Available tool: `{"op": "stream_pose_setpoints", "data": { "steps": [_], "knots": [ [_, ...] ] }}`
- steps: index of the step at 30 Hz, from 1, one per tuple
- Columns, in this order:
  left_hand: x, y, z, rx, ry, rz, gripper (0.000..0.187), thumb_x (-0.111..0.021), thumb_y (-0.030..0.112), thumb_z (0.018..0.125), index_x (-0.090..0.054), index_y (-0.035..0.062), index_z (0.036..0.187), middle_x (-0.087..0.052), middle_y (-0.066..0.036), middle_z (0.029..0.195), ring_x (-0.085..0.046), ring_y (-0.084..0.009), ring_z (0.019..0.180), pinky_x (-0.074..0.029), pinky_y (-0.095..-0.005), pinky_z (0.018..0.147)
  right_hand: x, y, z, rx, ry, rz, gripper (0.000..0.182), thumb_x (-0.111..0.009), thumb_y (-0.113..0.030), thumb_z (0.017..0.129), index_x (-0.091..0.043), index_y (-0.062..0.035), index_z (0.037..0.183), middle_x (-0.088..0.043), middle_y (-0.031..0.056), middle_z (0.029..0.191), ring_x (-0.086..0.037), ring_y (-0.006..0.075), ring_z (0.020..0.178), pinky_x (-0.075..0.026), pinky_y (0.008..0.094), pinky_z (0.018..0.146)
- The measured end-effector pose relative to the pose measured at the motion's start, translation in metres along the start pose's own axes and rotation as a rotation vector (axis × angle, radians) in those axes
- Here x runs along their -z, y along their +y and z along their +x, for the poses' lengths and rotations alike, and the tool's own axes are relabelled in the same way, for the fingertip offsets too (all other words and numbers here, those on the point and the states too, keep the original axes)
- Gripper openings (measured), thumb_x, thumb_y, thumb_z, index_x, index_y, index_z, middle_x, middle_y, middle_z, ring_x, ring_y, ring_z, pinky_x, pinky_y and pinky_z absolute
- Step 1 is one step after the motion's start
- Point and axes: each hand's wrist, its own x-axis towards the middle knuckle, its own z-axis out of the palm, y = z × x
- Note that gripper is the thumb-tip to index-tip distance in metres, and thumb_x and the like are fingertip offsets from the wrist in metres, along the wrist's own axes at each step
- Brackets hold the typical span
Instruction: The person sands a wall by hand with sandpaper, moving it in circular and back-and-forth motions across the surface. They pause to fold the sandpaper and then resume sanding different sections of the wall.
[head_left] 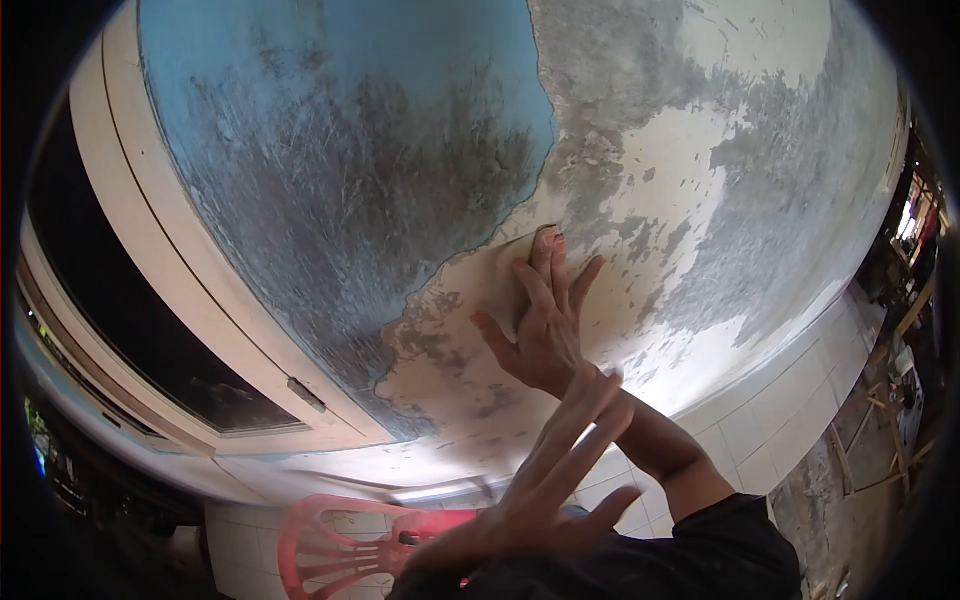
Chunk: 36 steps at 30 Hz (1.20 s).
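Observation:
My right hand (545,325) presses against the wall with its fingers stretched upward and its thumb out to the left. Under those fingers is a pale thin sheet (508,260), which looks like sandpaper, held flat to the surface. The wall (670,190) there is patchy cream and grey, bordering a blue painted part (400,60) with dark scuffed marks. Nearer the camera, my left hand (560,465) is raised before the right forearm, slightly blurred. Its fingers are extended and its thumb is apart, with nothing seen in it.
At left is a pale door or window frame (215,270) around a dark panel, with a small metal fitting (307,394). A red plastic chair (330,550) stands below, on the white tiled floor (765,435). Pieces of wood (915,310) and clutter lie at far right.

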Motion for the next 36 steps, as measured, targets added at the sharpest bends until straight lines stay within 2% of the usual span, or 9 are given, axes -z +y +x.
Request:
{"op": "stream_pose_setpoints", "data": {
  "steps": [4, 10, 13, 15, 19, 25, 26, 31, 36],
  "knots": [
    [-0.027, -0.052, 0.045, -0.037, 0.200, 0.303, 0.081, -0.061, 0.026, 0.087, -0.012, -0.0068, 0.142, -0.008, -0.033, 0.147, -0.005, -0.0484, 0.137, -0.013, -0.0543, 0.109, 0.007, 0.000, -0.001, -0.037, -0.141, -0.113, 0.074, -0.059, -0.045, 0.085, -0.033, 0.0037, 0.135, -0.013, 0.0299, 0.148, -0.008, 0.0416, 0.139, 0.006, 0.0689, 0.101],
    [-0.013, -0.092, 0.056, 0.118, 0.219, 0.648, 0.080, -0.047, 0.038, 0.092, -0.007, -0.0121, 0.141, -0.003, -0.035, 0.146, -0.001, -0.0495, 0.137, -0.005, -0.0543, 0.110, 0.039, 0.030, -0.016, 0.104, -0.292, 0.097, 0.065, -0.069, -0.026, 0.079, -0.042, -0.0048, 0.134, -0.032, 0.0206, 0.144, -0.022, 0.0363, 0.137, -0.008, 0.0643, 0.107],
    [-0.018, -0.112, 0.053, 0.079, 0.289, 0.718, 0.078, -0.048, 0.038, 0.091, -0.012, -0.0111, 0.141, -0.010, -0.035, 0.146, -0.007, -0.0495, 0.136, -0.006, -0.0542, 0.110, 0.065, 0.062, -0.034, 0.211, -0.223, 0.314, 0.059, -0.068, -0.009, 0.074, -0.047, -0.0064, 0.129, -0.043, 0.0189, 0.135, -0.033, 0.0364, 0.132, -0.023, 0.0567, 0.107],
    [-0.021, -0.139, 0.043, 0.076, 0.305, 0.962, 0.073, -0.045, 0.033, 0.094, -0.012, -0.0116, 0.141, -0.009, -0.034, 0.146, -0.004, -0.0498, 0.137, -0.004, -0.0561, 0.109, 0.077, 0.077, -0.057, 0.063, 0.045, 0.287, 0.055, -0.062, 0.003, 0.073, -0.048, -0.0033, 0.126, -0.051, 0.0183, 0.124, -0.041, 0.0352, 0.126, -0.032, 0.0504, 0.105],
    [-0.026, -0.154, 0.047, 0.053, 0.391, 1.174, 0.062, -0.042, 0.027, 0.095, -0.020, -0.0091, 0.141, -0.012, -0.034, 0.146, -0.004, -0.0491, 0.137, -0.002, -0.0584, 0.107, 0.119, 0.118, -0.097, -0.391, 0.167, -0.037, 0.056, -0.061, -0.003, 0.082, -0.036, 0.0021, 0.132, -0.041, 0.0208, 0.133, -0.037, 0.0338, 0.127, -0.030, 0.0459, 0.107],
    [-0.005, -0.124, 0.101, 0.021, 0.373, 1.437, 0.055, -0.038, 0.029, 0.096, -0.029, -0.0036, 0.140, -0.011, -0.034, 0.146, -0.003, -0.0493, 0.137, 0.000, -0.0593, 0.107, 0.144, 0.170, -0.123, -0.727, 0.262, -0.055, 0.069, -0.053, -0.018, 0.093, -0.010, -0.0009, 0.143, -0.019, 0.0203, 0.146, -0.020, 0.0334, 0.137, -0.018, 0.0477, 0.113],
    [-0.006, -0.126, 0.096, 0.022, 0.368, 1.432, 0.057, -0.038, 0.031, 0.096, -0.029, -0.0031, 0.140, -0.011, -0.034, 0.146, -0.002, -0.0502, 0.137, 0.000, -0.0606, 0.106, 0.144, 0.171, -0.121, -0.794, 0.257, -0.044, 0.077, -0.050, -0.038, 0.093, -0.004, -0.0054, 0.145, -0.012, 0.0173, 0.151, -0.017, 0.0331, 0.139, -0.017, 0.0524, 0.112],
    [-0.017, -0.138, 0.076, 0.053, 0.356, 1.471, 0.065, -0.036, 0.045, 0.095, -0.030, -0.0006, 0.141, -0.009, -0.036, 0.145, -0.001, -0.0535, 0.135, 0.003, -0.0666, 0.102, 0.114, 0.191, -0.132, -0.710, -0.022, 0.029, 0.086, -0.048, -0.046, 0.093, 0.010, -0.0120, 0.147, 0.010, 0.0190, 0.152, 0.009, 0.0340, 0.141, -0.002, 0.0522, 0.112],
    [-0.005, -0.128, 0.101, 0.039, 0.380, 1.578, 0.072, -0.034, 0.053, 0.093, -0.028, -0.0008, 0.141, -0.008, -0.036, 0.145, 0.000, -0.0533, 0.135, 0.005, -0.0680, 0.101, 0.096, 0.197, -0.134, -0.770, -0.080, -0.018, 0.094, -0.043, -0.058, 0.089, 0.016, -0.0103, 0.145, 0.026, 0.0202, 0.147, 0.018, 0.0381, 0.138, -0.003, 0.0557, 0.110]
  ]
}}
